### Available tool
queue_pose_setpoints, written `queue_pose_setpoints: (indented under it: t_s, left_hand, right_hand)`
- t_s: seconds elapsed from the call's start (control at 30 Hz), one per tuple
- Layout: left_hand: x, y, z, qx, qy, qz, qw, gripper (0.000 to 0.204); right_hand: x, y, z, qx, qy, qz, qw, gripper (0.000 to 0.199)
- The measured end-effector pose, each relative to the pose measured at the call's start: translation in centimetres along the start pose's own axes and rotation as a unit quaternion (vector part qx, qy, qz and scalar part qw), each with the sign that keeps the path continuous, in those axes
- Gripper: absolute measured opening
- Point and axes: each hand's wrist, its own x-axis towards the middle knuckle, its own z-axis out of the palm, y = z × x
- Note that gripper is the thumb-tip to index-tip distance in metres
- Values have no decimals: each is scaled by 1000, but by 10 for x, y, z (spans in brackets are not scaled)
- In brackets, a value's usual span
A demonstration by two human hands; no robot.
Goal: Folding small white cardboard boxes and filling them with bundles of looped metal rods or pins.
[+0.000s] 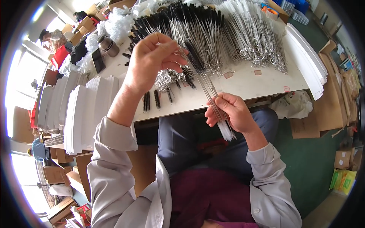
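My right hand (232,112) is closed round a slim bundle of thin wire-handled brushes (207,85), held slanting above my lap at the table's front edge. Black bristles (194,57) show at the bundle's upper part and white bristles (227,131) at its lower end. Raised at the upper left, my left hand (156,57) pinches wire ends beside the black bristles with thumb and fingertips. Its fingers partly hide what they grip. Behind the hands lies a large pile of black brushes (178,19) with wire handles and looped ends. White-bristled brushes (247,30) lie to its right.
Small black brushes (157,99) lie near the front edge of the white table (258,81). Folded white card stacks (95,102) stand at left, near a phone (98,61) and a flask (108,46). More white card (306,60) and cardboard (330,95) are at right.
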Motion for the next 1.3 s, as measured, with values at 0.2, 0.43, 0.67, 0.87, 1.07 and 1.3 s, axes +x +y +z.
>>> queue_pose_setpoints:
  t_s: [0.2, 0.43, 0.67, 0.87, 1.07, 1.3]
  left_hand:
    - [-18, -41, -3, -33, 62, -35, 997, 17]
    - [-25, -70, -6, -44, 100, -62, 992, 15]
    - [-30, -92, -9, -26, 141, -64, 988, 13]
    - [-37, -96, -5, -19, 179, -60, 982, 13]
    - [-55, -98, -1, 118, 192, 30, 974, 7]
    - [-93, -91, -1, 596, -28, 319, 736, 25]
  right_hand:
    - [-16, 22, 6, -68, 75, 25, 995, 33]
    - [-21, 44, 7, -105, 110, 5, 988, 35]
    - [-24, 50, 10, -150, 107, -8, 983, 32]
    - [-23, 55, 12, -230, 124, -42, 964, 28]
    - [-25, 55, 11, -296, 140, -35, 944, 28]
    - [-27, 52, 15, -289, 113, -22, 950, 29]
